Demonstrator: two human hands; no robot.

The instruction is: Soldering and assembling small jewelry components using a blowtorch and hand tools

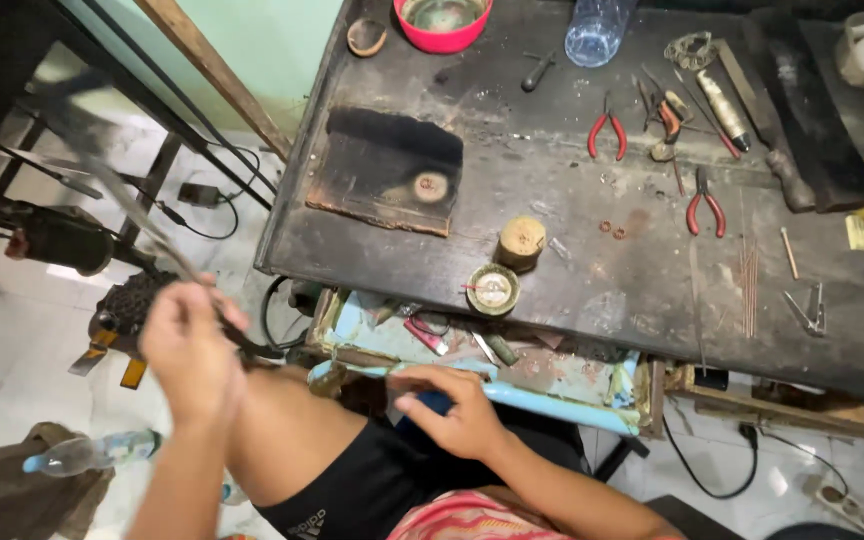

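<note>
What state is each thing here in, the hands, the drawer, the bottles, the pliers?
left hand: raised, gripping a long thin tool, blurred
right hand: closed on a blue handle at the drawer's edge
drawer: pulled open, full of small bits
clear bottle: standing on the bench
plastic bottle: lying on the floor
red pliers: lying flat, handles spread
pink bowl: upright

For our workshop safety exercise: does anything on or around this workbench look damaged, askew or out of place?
Yes. The dark slab on the workbench is scorched, with a pale burnt ring and ragged lower edge. A plastic bottle lies on its side on the floor. Cables trail loose under the bench.
</note>
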